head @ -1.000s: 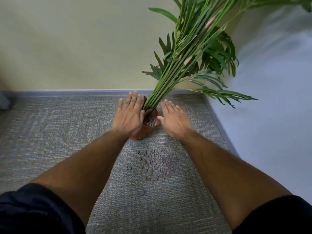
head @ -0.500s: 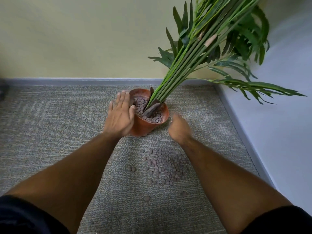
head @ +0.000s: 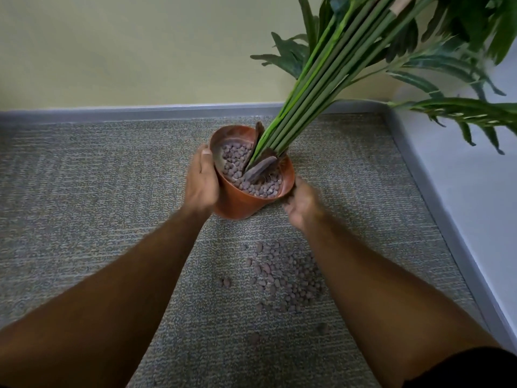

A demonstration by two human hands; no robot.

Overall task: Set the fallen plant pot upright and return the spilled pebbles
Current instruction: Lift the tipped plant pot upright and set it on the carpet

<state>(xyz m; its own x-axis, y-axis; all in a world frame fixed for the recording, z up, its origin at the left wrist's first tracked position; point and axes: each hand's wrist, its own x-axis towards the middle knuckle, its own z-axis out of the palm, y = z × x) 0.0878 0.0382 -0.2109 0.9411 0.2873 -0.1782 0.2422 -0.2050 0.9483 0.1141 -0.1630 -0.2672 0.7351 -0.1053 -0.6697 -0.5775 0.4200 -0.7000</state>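
Our forearms are bare from wrist to elbow, with no watch, ring or band on either hand. Dark, near-black fabric shows at the lower right corner.

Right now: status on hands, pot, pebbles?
Left hand gripping pot wall; right hand at its rim, blurred. Pot on carpet, stems leaning right. Spilled pebbles not yet collected. Nothing obstructing.

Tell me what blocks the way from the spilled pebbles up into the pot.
Nothing visible does. Bare carpet lies between the spilled pebbles and the pot; the stems lean right, leaving the pot's left side open.
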